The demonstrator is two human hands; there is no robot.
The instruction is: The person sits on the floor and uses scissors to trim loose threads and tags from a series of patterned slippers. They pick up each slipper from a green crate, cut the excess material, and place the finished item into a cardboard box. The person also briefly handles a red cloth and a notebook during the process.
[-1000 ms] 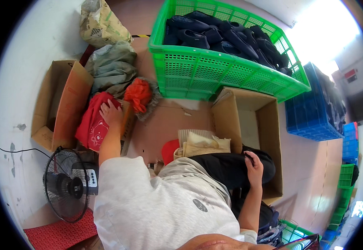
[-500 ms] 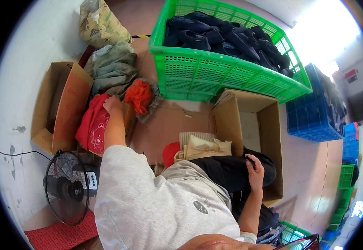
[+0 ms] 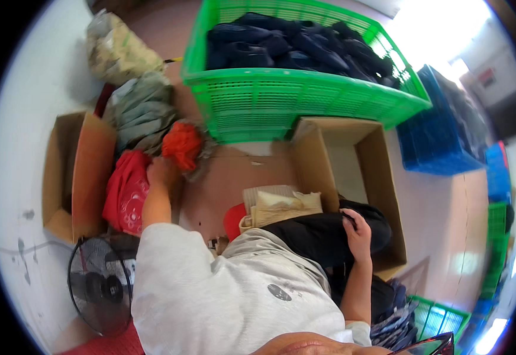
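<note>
My left hand point(image 3: 160, 170) reaches forward beside the red cloth point(image 3: 122, 188) with a white printed drawing. An orange crumpled bag point(image 3: 182, 145) lies just beyond it. Motion smears the left fingers, so I cannot make out whether they grip anything. Over my black-trousered knee, my right hand point(image 3: 360, 235) is closed, fingers curled round a small dark thing too hidden to name. Folded cream cloth point(image 3: 287, 206) lies by my lap. An open cardboard box point(image 3: 316, 155) stands beyond the right knee.
A large green crate point(image 3: 305, 97) full of dark shoe-like pieces stands ahead. Blue crates point(image 3: 432, 142) are at the right. On the left are another cardboard box point(image 3: 92, 177), grey-green sacking point(image 3: 142, 112), a printed sack point(image 3: 122, 50) and a black fan point(image 3: 98, 287).
My left hand has shifted from the top of the red cloth to its right side, closer to the orange bag. The right hand stays on the knee. The whole view has tilted slightly.
</note>
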